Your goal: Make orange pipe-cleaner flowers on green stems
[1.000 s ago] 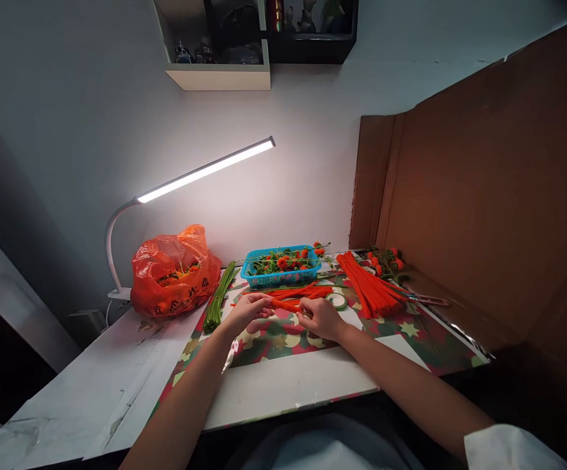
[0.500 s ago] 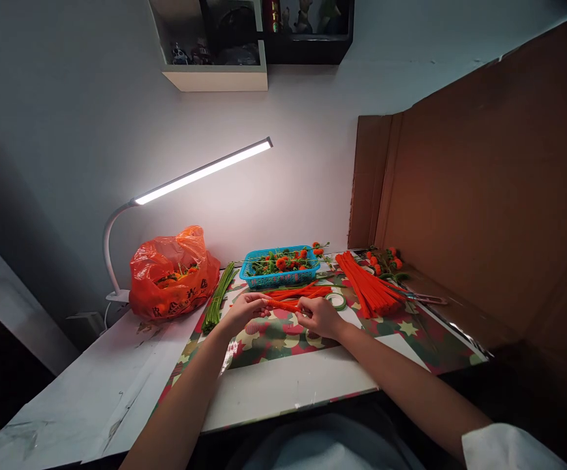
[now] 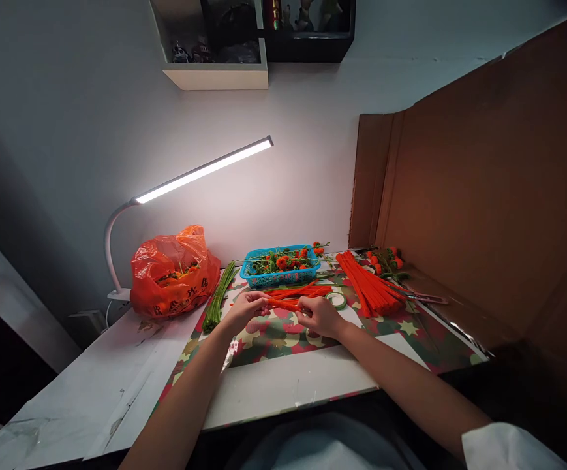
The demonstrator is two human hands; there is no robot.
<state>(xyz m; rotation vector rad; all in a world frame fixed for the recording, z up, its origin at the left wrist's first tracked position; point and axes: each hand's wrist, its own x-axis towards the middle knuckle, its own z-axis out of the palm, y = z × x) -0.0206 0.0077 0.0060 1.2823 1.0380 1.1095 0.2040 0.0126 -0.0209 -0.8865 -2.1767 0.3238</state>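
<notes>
Head view: an orange pipe cleaner (image 3: 283, 303) is stretched level between both hands, just above the star-patterned mat (image 3: 410, 333). The left hand (image 3: 246, 310) pinches its left end and the right hand (image 3: 318, 316) pinches the right end, fingers curled shut on it. Against a second ago almost nothing has shifted; the hands sit a touch closer, so the work on this stem looks mid-way. Beyond lie loose orange stems (image 3: 368, 284), a roll of green tape (image 3: 336, 300), a blue basket (image 3: 280, 267), green stems (image 3: 219, 297), an orange bag (image 3: 173, 271).
</notes>
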